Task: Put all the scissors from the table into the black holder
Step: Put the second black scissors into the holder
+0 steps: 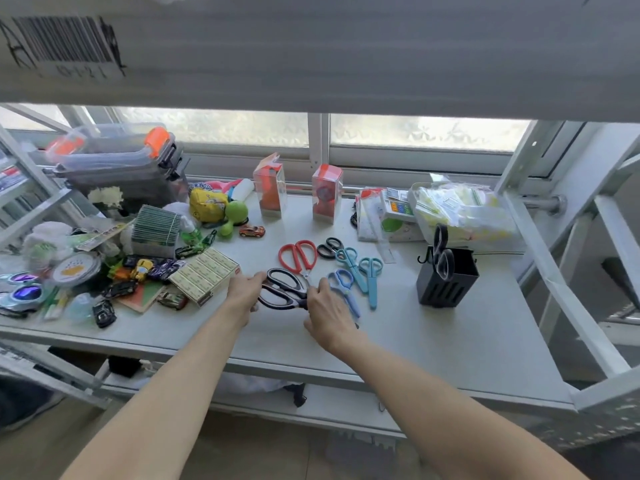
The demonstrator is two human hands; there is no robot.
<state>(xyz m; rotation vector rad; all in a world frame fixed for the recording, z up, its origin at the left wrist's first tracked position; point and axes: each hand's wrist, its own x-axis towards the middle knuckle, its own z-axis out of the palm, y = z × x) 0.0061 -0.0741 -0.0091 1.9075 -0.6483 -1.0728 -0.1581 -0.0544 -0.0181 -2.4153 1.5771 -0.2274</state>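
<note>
Both hands on the black scissors (282,289), bench (433,341) centre. Left hand (244,292) pinches a handle loop; right hand (325,315) closes over the blade end. Long axis runs left-right between them. Black holder (448,284) lies well right, nearer my right hand; blue scissors (346,289) lie between, open bench in front.

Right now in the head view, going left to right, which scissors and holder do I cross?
Large black scissors under both hands → red scissors → small black scissors → teal scissors → black holder, one pair already standing in it. The blue pairs between overlap, so I leave them out.
</note>
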